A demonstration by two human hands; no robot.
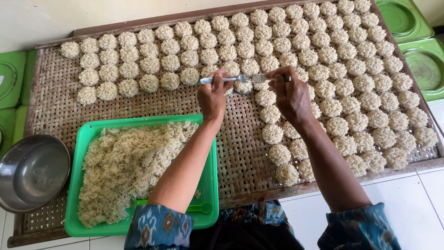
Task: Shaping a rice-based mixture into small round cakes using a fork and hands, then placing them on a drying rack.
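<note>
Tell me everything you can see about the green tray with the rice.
The green tray is a shallow rectangular one, plastic by its look, with a raised rim and rounded corners. It lies flat on the woven mat, at its near left part, beside a metal bowl. A loose heap of pale cooked rice fills its left and middle. A green utensil lies near its front right corner. The left forearm passes over it.

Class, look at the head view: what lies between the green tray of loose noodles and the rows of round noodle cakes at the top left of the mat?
Only bare woven mat lies between the green tray and the noodle cakes, shown in the head view.
</note>
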